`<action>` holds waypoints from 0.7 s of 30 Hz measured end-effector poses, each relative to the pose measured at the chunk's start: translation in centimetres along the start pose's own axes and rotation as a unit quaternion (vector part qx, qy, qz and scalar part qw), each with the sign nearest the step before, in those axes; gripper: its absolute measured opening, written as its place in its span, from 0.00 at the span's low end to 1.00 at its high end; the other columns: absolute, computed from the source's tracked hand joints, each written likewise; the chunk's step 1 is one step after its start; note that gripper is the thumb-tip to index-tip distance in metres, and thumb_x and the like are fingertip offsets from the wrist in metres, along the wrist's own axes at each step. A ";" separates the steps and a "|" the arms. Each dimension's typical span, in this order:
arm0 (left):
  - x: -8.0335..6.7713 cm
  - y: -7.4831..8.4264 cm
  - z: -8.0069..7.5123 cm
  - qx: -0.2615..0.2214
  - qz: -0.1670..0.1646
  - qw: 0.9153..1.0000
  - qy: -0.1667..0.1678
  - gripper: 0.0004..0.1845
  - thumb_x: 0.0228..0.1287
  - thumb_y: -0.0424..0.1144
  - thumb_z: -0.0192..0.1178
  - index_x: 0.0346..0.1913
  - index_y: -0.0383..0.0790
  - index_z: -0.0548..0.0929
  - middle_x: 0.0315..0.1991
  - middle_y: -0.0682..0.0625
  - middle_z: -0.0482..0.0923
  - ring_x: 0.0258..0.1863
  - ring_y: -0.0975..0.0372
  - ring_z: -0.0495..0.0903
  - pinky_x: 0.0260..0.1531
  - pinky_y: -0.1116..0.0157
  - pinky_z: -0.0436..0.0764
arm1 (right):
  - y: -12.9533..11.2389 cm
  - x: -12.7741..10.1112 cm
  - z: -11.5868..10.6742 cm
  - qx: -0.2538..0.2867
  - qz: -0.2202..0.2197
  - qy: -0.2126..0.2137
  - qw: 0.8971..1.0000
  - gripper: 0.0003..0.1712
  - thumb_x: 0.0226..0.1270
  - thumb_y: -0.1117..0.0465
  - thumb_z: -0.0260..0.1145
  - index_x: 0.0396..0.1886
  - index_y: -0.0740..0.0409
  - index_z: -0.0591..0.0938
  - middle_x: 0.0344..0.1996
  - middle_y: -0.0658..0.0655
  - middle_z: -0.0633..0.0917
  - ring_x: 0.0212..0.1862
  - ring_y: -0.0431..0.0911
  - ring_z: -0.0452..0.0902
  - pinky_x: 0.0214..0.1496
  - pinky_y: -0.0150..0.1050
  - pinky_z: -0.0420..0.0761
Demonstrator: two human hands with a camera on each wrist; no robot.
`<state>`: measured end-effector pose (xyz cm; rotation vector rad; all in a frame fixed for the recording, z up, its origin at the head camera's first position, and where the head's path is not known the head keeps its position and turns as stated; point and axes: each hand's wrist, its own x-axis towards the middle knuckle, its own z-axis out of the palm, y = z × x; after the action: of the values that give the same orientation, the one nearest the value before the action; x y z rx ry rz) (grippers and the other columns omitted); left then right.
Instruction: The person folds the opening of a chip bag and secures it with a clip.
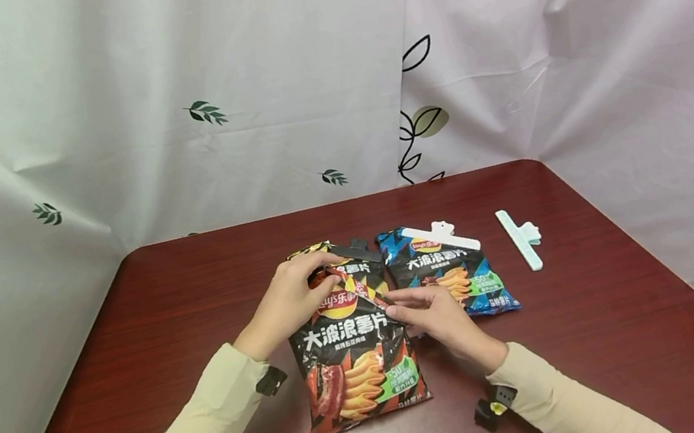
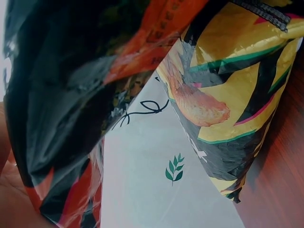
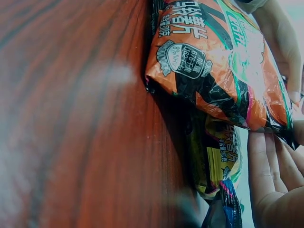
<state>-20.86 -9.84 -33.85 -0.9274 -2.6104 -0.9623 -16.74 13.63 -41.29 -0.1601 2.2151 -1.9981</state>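
Observation:
A red and black chip bag (image 1: 352, 363) leans with its top raised in front of the other bags. My left hand (image 1: 288, 296) pinches its top left part, fingers bent over the upper edge. At the top right edge, my right hand (image 1: 437, 316) pinches the same bag between thumb and fingers. Just behind it lies a yellow and black chip bag (image 1: 358, 276), partly hidden, with a black clip (image 1: 356, 252) across its top. In the left wrist view, the raised bag (image 2: 57, 118) hangs close to the yellow bag (image 2: 223, 109).
To the right lies a blue chip bag (image 1: 444, 273) with a white clip (image 1: 441, 237) on its top. Farther right, a pale mint clip (image 1: 521, 240) lies loose on the dark red table (image 1: 193, 290). White patterned curtains (image 1: 299, 101) surround the table's back and sides.

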 end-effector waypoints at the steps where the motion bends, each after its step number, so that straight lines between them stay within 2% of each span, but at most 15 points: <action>1: 0.0 0.0 0.0 -0.002 0.001 1.000 0.000 0.11 0.63 0.34 0.63 0.48 0.43 0.84 0.42 0.49 0.84 0.31 0.65 0.78 0.29 0.67 0.77 | 0.0 0.0 0.0 -0.004 0.000 0.000 1.000 0.24 0.62 0.61 0.69 0.56 0.69 0.80 0.48 0.67 0.84 0.36 0.39 0.84 0.36 0.40 0.85; 4: 0.0 0.0 0.1 -0.006 0.002 1.000 0.001 0.08 0.64 0.34 0.62 0.45 0.44 0.85 0.40 0.51 0.84 0.29 0.67 0.77 0.29 0.68 0.77 | 0.0 0.0 -0.1 -0.011 -0.002 -0.005 1.000 0.23 0.62 0.60 0.68 0.53 0.72 0.80 0.46 0.68 0.85 0.35 0.39 0.84 0.36 0.40 0.85; 10: -0.1 0.0 0.1 -0.008 0.000 1.000 0.006 0.07 0.64 0.34 0.63 0.43 0.44 0.85 0.40 0.52 0.84 0.31 0.68 0.78 0.30 0.68 0.77 | 0.0 0.0 -0.1 -0.022 -0.007 -0.008 1.000 0.23 0.62 0.61 0.69 0.52 0.72 0.80 0.46 0.69 0.84 0.39 0.42 0.85 0.36 0.41 0.85; 15: -0.2 0.2 0.2 -0.004 -0.009 1.000 0.011 0.07 0.63 0.34 0.63 0.43 0.45 0.86 0.39 0.52 0.84 0.31 0.67 0.76 0.30 0.67 0.76 | 0.0 0.1 0.0 -0.032 -0.004 0.000 0.999 0.21 0.61 0.60 0.70 0.49 0.69 0.83 0.43 0.65 0.87 0.36 0.38 0.84 0.33 0.39 0.84; 21: -0.4 0.3 0.5 -0.005 -0.008 1.000 0.018 0.07 0.62 0.33 0.64 0.43 0.45 0.86 0.41 0.52 0.84 0.33 0.66 0.77 0.32 0.66 0.76 | 0.0 0.1 -0.3 -0.028 0.008 -0.021 0.999 0.22 0.62 0.59 0.69 0.50 0.70 0.81 0.43 0.65 0.86 0.36 0.39 0.83 0.35 0.41 0.85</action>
<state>-20.36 -9.58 -34.26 -0.8835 -2.5902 -0.9865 -16.88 13.94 -41.23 -0.1877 2.2403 -1.9091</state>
